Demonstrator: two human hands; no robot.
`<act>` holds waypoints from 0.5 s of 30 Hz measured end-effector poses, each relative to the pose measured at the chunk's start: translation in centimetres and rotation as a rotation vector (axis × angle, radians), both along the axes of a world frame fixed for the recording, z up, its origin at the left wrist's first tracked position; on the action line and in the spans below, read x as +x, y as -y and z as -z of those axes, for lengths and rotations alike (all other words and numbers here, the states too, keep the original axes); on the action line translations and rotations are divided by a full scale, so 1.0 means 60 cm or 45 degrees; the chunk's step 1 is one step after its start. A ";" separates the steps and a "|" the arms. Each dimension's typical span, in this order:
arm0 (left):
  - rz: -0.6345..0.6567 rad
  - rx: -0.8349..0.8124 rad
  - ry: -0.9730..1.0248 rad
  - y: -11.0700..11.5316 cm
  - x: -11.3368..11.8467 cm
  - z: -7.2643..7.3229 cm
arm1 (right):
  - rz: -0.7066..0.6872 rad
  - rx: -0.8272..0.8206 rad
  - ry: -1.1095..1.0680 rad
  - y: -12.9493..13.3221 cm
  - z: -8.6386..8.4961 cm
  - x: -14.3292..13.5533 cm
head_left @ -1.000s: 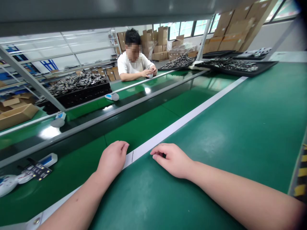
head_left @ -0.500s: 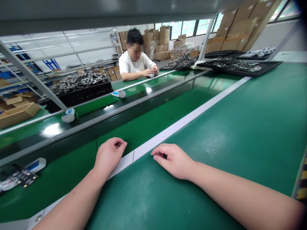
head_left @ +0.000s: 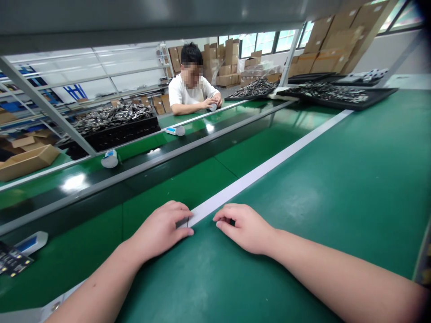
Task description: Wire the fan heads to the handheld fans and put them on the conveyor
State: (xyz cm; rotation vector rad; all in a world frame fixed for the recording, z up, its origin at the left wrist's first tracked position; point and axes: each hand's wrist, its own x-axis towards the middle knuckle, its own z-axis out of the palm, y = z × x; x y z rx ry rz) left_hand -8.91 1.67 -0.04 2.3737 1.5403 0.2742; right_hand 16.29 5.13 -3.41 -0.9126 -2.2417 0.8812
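My left hand (head_left: 163, 231) arched over the flat white strip (head_left: 249, 179), thumb and fingers well parted, gripping nothing visible. My right hand (head_left: 247, 228) curled loosely just right of it, thumb close to the fingertips; I couldn't see into its palm. At near left, one black circuit board (head_left: 15, 261), cut off by my view's edge, partly hid one white-and-blue plastic device (head_left: 33, 242). Two white-and-blue devices with round grey ends (head_left: 175, 130) lay farther off.
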 end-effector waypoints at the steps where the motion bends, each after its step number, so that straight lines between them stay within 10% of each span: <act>1: 0.008 -0.017 -0.019 0.001 -0.001 -0.002 | -0.001 0.003 0.000 0.000 0.000 0.000; 15: -0.119 0.014 -0.078 -0.004 -0.013 0.013 | -0.011 0.011 0.015 0.002 -0.001 -0.001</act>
